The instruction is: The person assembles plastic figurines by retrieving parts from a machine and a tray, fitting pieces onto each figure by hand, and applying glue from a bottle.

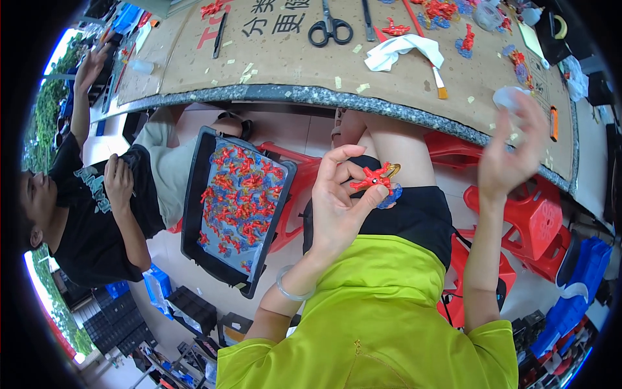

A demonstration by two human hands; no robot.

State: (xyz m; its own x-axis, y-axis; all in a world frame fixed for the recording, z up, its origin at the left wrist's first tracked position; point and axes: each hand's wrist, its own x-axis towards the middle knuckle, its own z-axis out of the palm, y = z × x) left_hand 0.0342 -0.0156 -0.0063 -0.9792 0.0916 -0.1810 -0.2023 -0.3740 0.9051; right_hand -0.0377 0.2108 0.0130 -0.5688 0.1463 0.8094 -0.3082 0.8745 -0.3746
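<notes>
A: Left hand (pixel 337 207)?
B: Small red-and-blue plastic figure (pixel 376 179) is pinched between thumb and fingers — held above the lap.
A: Right hand (pixel 512 152)?
B: Raised, fingers spread — translucent round piece (pixel 508 97) touched at the fingertips.

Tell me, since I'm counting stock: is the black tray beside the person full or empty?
Nearly full: the black tray holds many red and blue pieces spread over most of its floor.

Counts at the workbench
One pair of scissors (pixel 330 29), one white cloth (pixel 402 49), one black tray (pixel 194 194), two raised hands.
</notes>
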